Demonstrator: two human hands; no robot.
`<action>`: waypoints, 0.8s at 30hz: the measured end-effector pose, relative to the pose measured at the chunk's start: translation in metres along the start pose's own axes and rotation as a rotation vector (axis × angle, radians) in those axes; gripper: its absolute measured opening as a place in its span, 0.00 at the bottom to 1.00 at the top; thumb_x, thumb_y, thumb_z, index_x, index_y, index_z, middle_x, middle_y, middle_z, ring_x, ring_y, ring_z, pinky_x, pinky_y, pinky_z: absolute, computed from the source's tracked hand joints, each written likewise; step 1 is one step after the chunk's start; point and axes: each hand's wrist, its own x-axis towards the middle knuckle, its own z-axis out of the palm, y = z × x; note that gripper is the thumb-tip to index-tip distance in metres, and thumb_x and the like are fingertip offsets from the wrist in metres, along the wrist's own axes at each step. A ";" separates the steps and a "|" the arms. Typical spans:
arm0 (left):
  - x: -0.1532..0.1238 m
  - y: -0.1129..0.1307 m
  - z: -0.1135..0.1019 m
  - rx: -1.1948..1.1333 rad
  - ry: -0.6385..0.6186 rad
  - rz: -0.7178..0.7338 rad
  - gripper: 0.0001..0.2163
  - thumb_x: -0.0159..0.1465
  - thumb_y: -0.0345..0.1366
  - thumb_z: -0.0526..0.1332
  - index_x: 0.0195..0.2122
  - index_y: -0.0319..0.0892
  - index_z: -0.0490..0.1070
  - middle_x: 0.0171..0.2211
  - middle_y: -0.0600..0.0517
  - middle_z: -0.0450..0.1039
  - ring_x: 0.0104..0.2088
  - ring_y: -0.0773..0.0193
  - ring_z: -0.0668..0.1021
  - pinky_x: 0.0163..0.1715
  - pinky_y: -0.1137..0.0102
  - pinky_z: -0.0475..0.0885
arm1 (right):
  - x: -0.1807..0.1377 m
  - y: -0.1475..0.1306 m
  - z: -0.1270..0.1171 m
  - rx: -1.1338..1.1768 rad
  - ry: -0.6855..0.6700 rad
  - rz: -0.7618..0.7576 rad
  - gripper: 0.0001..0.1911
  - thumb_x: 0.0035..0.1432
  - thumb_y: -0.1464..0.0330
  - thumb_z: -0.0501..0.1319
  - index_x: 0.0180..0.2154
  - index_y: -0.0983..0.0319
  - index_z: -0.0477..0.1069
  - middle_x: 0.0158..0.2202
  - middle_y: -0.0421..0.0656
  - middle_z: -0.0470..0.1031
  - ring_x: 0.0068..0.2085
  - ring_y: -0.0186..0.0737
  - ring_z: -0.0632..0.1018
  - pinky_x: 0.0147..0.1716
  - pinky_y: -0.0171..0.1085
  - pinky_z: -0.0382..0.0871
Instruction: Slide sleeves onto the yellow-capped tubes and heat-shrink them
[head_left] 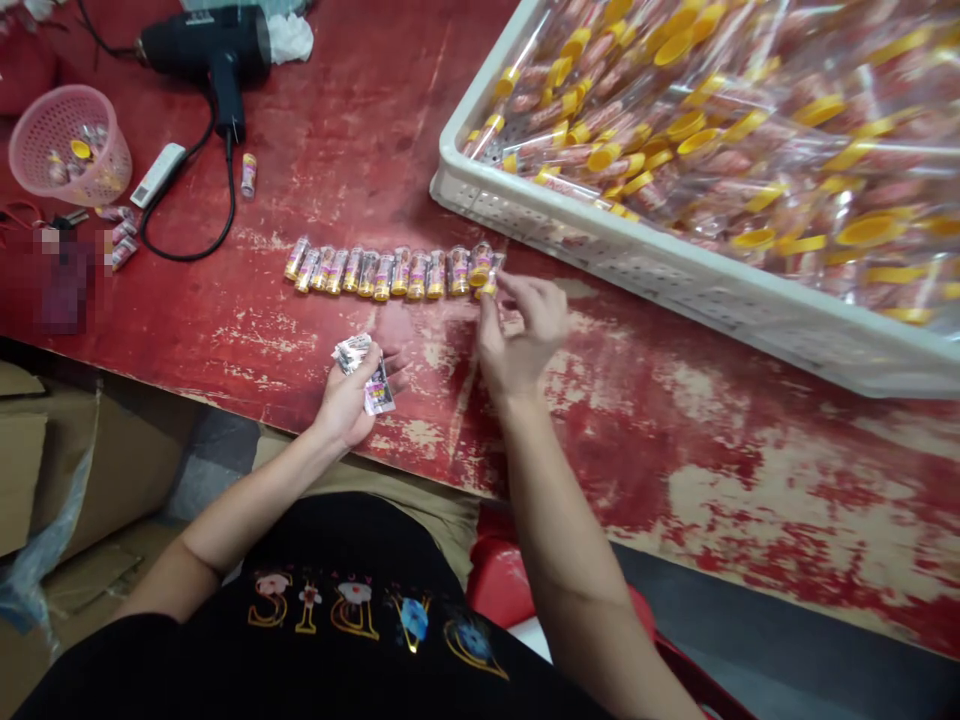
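Note:
Small clear tubes [383, 275] with yellow caps and printed labels lie side by side in a row on the red table. At the row's right end, my right hand [527, 325] has thumb and fingers closed round a small tube [487, 285], which lies partly against the last tube [481, 262]. Nearer to me, my left hand [351, 398] holds a bunch of flat printed plastic sleeves [379, 392] under its thumb. Some of those sleeves stick out past the fingers.
A white crate [570, 215] full of yellow-capped tubes fills the back right. At the back left lie a heat gun [206, 45] with its cord, a pink basket [30, 150] with small items, a white label strip [157, 175] and a lone tube [249, 175]. Cardboard boxes [127, 460] stand below the table's worn front edge.

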 end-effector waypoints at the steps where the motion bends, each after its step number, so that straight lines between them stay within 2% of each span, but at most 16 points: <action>1: 0.001 0.000 0.002 -0.034 0.011 0.004 0.16 0.64 0.27 0.68 0.53 0.41 0.73 0.33 0.54 0.78 0.32 0.69 0.82 0.38 0.74 0.77 | -0.014 -0.018 -0.006 0.064 -0.035 0.050 0.11 0.63 0.60 0.64 0.40 0.61 0.77 0.38 0.45 0.77 0.39 0.41 0.77 0.43 0.45 0.73; 3: 0.003 -0.002 0.008 -0.092 0.032 0.014 0.14 0.64 0.28 0.69 0.50 0.40 0.75 0.31 0.55 0.77 0.32 0.69 0.81 0.40 0.73 0.77 | -0.044 -0.052 -0.013 0.238 -0.235 0.188 0.12 0.61 0.59 0.67 0.37 0.61 0.75 0.34 0.42 0.76 0.33 0.36 0.75 0.33 0.37 0.71; 5: 0.004 -0.006 0.014 -0.122 0.030 0.015 0.13 0.64 0.30 0.70 0.49 0.40 0.75 0.30 0.55 0.76 0.34 0.68 0.82 0.41 0.73 0.77 | -0.066 -0.075 -0.014 0.359 -0.412 0.308 0.13 0.59 0.59 0.69 0.33 0.61 0.73 0.30 0.39 0.75 0.29 0.33 0.73 0.29 0.34 0.68; 6: 0.003 -0.008 0.016 -0.127 0.017 0.011 0.13 0.63 0.31 0.71 0.49 0.40 0.75 0.30 0.55 0.76 0.35 0.67 0.82 0.41 0.73 0.77 | -0.073 -0.081 -0.014 0.384 -0.450 0.350 0.13 0.59 0.59 0.69 0.31 0.62 0.73 0.28 0.38 0.74 0.28 0.32 0.72 0.29 0.33 0.67; 10: 0.001 -0.013 0.014 -0.125 -0.030 0.016 0.12 0.65 0.33 0.70 0.48 0.40 0.76 0.31 0.54 0.76 0.38 0.66 0.82 0.44 0.71 0.76 | -0.076 -0.082 -0.014 0.336 -0.413 0.361 0.13 0.63 0.60 0.64 0.32 0.62 0.77 0.30 0.40 0.77 0.30 0.34 0.75 0.32 0.34 0.68; 12: 0.001 -0.013 0.010 -0.131 -0.002 0.036 0.09 0.66 0.34 0.68 0.47 0.40 0.76 0.32 0.53 0.77 0.37 0.67 0.81 0.44 0.71 0.75 | -0.069 -0.079 -0.018 0.290 -0.340 0.340 0.13 0.64 0.60 0.64 0.34 0.62 0.78 0.32 0.42 0.79 0.33 0.36 0.76 0.34 0.35 0.69; 15: -0.001 -0.014 0.003 -0.137 0.051 0.049 0.10 0.65 0.37 0.69 0.45 0.39 0.76 0.33 0.52 0.78 0.35 0.67 0.81 0.41 0.72 0.75 | -0.062 -0.078 -0.023 0.298 -0.260 0.376 0.14 0.64 0.58 0.63 0.34 0.62 0.77 0.30 0.41 0.78 0.31 0.36 0.75 0.32 0.35 0.69; 18: -0.006 -0.020 -0.001 -0.081 0.005 0.071 0.18 0.56 0.35 0.77 0.44 0.39 0.75 0.33 0.53 0.78 0.31 0.69 0.79 0.33 0.76 0.73 | -0.063 -0.082 -0.024 0.300 -0.276 0.357 0.13 0.63 0.59 0.63 0.34 0.62 0.77 0.31 0.42 0.78 0.32 0.37 0.76 0.34 0.36 0.71; 21: -0.011 -0.026 -0.001 -0.009 -0.053 0.177 0.26 0.43 0.31 0.82 0.42 0.40 0.75 0.32 0.57 0.77 0.26 0.74 0.76 0.26 0.79 0.68 | -0.069 -0.090 -0.023 0.362 -0.340 0.354 0.09 0.62 0.61 0.65 0.37 0.61 0.77 0.36 0.43 0.80 0.37 0.40 0.79 0.39 0.38 0.74; 24: -0.009 -0.025 0.005 -0.016 -0.021 0.279 0.26 0.40 0.33 0.82 0.38 0.39 0.75 0.28 0.60 0.74 0.22 0.76 0.72 0.22 0.79 0.63 | -0.057 -0.090 -0.022 0.447 -0.411 0.341 0.10 0.64 0.61 0.63 0.34 0.60 0.76 0.32 0.41 0.79 0.33 0.38 0.78 0.34 0.37 0.74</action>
